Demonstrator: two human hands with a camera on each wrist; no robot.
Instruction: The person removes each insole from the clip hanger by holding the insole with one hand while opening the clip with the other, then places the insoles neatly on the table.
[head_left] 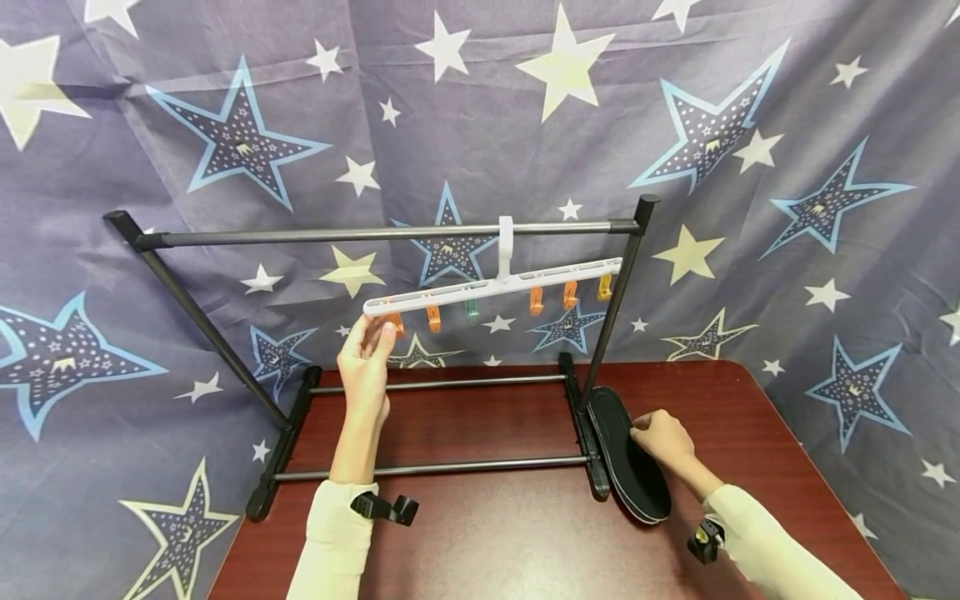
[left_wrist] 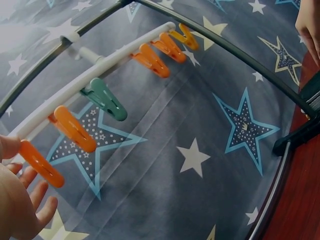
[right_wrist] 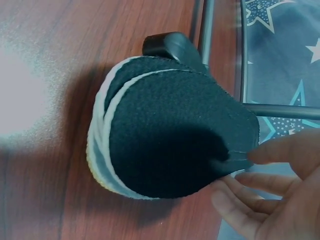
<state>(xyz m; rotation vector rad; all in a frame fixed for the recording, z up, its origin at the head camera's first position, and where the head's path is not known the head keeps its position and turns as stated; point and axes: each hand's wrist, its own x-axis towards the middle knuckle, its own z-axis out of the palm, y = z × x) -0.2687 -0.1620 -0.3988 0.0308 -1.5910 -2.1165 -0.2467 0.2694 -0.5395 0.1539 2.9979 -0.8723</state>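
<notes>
A white clip hanger (head_left: 450, 292) hangs by its hook from the top bar of a black rack, tilted with its left end lower. Orange, green and yellow clips (left_wrist: 105, 100) line its underside. My left hand (head_left: 365, 358) holds the hanger's lower left end, thumb beside the outermost orange clip (left_wrist: 42, 164). On the table by the rack's right foot lies a stack of black insoles (head_left: 637, 467) with white edges, at least two layers (right_wrist: 170, 130). My right hand (head_left: 663, 437) pinches the insoles' right edge near the middle; the fingertips partly hide behind them in the head view.
The rack's top bar (head_left: 330, 237) runs across between two slanted posts, with lower rails (head_left: 465, 465) near the table. The reddish-brown table (head_left: 487, 533) extends in front. A grey star-patterned cloth (head_left: 495, 150) stands behind and along the right side.
</notes>
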